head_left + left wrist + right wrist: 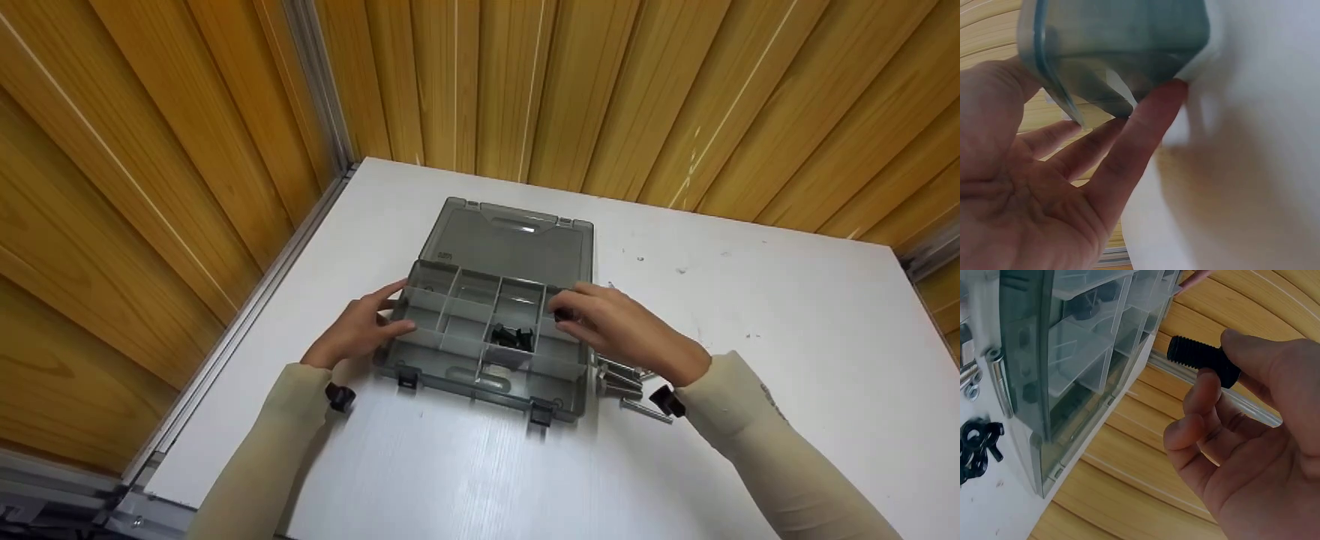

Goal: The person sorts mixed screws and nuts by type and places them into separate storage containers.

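Observation:
A grey translucent compartment box [442,384] lies open on the white table. My left hand [356,330] grips its left side, thumb over the rim; in the left wrist view the fingers [1140,132] lie against the outer wall. Above the right-hand compartments, my right hand [619,326] pinches a black bolt [1199,357] between thumb and fingers, threaded end pointing away from the palm. Several black bolts [512,337] lie in one middle compartment.
The box's lid [517,244] lies folded back behind it. Several silver bolts [621,381] lie along the box's right side. Black hardware pieces [979,447] rest on the table in the right wrist view. Wood-patterned walls [585,90] border the table.

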A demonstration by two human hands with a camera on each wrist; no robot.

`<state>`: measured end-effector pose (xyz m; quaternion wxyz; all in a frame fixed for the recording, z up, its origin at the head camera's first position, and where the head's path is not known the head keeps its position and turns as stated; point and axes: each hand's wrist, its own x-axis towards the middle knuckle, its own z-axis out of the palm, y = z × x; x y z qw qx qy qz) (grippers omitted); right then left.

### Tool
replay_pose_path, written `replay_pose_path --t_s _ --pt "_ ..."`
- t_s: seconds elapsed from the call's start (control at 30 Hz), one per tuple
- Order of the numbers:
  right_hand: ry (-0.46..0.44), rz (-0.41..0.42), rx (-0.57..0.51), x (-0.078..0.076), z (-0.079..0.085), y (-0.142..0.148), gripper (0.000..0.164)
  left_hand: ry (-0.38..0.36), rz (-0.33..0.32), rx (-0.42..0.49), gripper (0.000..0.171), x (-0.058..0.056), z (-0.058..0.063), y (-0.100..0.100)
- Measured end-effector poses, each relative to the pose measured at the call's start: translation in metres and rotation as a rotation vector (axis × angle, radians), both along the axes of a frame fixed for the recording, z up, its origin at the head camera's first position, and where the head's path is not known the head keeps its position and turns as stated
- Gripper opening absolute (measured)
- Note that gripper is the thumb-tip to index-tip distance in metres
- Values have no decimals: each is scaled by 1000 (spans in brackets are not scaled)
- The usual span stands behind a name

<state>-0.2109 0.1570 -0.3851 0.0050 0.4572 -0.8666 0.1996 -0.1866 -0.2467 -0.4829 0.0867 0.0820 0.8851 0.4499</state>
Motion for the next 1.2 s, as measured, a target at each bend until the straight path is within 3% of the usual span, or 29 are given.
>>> replay_pose_path --t_s 0.63,0.93,1.2 --pt "-10 86 167 -22 -23 -57 21 -4 -4 5 82 -1 2 3" --pt "-53 89 276 -24 -31 -66 15 -6 7 4 81 0 2 2" --pt "-61 101 289 -24 -38 -66 10 1 1 2 81 -1 0 1"
